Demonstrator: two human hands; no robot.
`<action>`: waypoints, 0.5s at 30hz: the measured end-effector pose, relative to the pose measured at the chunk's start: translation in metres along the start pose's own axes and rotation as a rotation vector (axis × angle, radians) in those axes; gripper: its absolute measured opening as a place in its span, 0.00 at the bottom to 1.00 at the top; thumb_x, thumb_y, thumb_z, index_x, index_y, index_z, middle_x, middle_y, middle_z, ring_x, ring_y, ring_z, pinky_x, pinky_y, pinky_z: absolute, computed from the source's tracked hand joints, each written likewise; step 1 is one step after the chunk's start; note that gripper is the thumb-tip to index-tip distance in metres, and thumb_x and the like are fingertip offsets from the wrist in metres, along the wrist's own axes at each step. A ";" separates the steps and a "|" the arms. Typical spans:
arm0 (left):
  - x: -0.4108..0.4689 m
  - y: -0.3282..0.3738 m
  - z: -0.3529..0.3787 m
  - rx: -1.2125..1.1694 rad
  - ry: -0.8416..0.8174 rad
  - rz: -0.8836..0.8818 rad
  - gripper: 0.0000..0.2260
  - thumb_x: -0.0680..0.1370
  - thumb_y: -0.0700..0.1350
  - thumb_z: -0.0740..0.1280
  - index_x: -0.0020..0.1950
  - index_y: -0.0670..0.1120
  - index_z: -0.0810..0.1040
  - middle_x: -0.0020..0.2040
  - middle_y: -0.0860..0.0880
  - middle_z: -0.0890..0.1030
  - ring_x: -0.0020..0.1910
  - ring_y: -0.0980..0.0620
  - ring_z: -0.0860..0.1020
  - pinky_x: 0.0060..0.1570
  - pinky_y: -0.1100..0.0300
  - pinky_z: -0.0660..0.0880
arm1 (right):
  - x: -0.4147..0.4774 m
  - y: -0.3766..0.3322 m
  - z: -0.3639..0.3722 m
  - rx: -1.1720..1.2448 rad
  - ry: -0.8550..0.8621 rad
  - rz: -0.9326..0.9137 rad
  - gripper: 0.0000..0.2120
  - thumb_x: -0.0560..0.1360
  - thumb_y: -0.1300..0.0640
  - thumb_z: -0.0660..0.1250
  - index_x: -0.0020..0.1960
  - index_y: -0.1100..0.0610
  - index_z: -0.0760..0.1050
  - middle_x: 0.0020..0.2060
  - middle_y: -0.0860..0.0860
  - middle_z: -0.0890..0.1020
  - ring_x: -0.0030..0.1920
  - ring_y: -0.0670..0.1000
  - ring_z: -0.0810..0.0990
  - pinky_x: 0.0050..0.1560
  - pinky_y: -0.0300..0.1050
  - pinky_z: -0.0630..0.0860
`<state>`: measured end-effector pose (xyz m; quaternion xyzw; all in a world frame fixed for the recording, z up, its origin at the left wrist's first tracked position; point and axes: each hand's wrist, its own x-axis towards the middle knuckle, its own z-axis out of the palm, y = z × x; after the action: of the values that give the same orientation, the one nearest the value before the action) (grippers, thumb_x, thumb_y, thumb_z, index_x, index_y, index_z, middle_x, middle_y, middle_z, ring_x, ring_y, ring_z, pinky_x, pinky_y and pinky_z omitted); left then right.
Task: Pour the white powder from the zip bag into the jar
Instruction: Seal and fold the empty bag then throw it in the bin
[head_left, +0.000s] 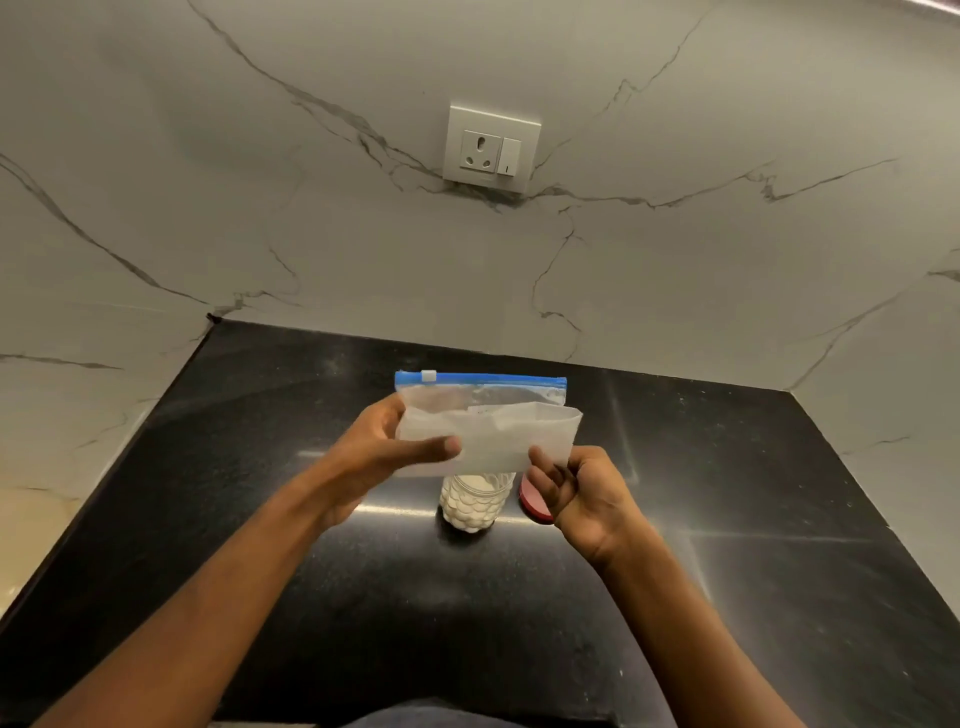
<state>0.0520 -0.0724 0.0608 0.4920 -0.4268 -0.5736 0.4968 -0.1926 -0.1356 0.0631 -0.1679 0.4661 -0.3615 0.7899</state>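
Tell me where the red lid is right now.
In the head view, the red lid lies on the black countertop just right of the jar, partly hidden behind the right hand.

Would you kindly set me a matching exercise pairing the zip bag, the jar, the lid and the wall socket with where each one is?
Things:
1. zip bag
2. jar
3. lid
4. wall socket

Places:
A. set in the marble wall
B. standing on the black counter, white contents inside
C. held up by the left hand and right hand
D. lying on the counter, right of the jar

Pairs: 1-C, 2-B, 3-D, 4-A.
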 end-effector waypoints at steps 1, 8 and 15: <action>0.004 0.000 0.005 -0.047 0.064 0.034 0.36 0.62 0.61 0.84 0.67 0.53 0.79 0.59 0.51 0.87 0.58 0.50 0.85 0.52 0.58 0.84 | 0.000 0.002 0.002 -0.026 -0.011 -0.012 0.09 0.83 0.65 0.57 0.57 0.62 0.76 0.45 0.63 0.89 0.35 0.51 0.90 0.30 0.42 0.85; 0.013 0.008 0.026 -0.330 0.292 0.086 0.15 0.76 0.51 0.74 0.59 0.45 0.85 0.54 0.44 0.89 0.53 0.46 0.88 0.44 0.53 0.86 | -0.006 0.011 -0.002 -0.114 -0.324 -0.346 0.39 0.66 0.44 0.79 0.75 0.49 0.75 0.63 0.56 0.85 0.47 0.52 0.85 0.47 0.47 0.82; 0.009 0.004 0.054 -0.418 0.214 -0.021 0.15 0.77 0.48 0.74 0.62 0.43 0.83 0.55 0.41 0.89 0.53 0.43 0.88 0.43 0.51 0.86 | -0.003 0.027 0.035 -0.034 -0.340 -0.422 0.32 0.75 0.49 0.78 0.75 0.57 0.73 0.66 0.63 0.83 0.67 0.64 0.82 0.61 0.61 0.82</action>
<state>-0.0011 -0.0816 0.0714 0.4409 -0.2387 -0.5993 0.6240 -0.1525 -0.1170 0.0665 -0.3326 0.2875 -0.4768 0.7611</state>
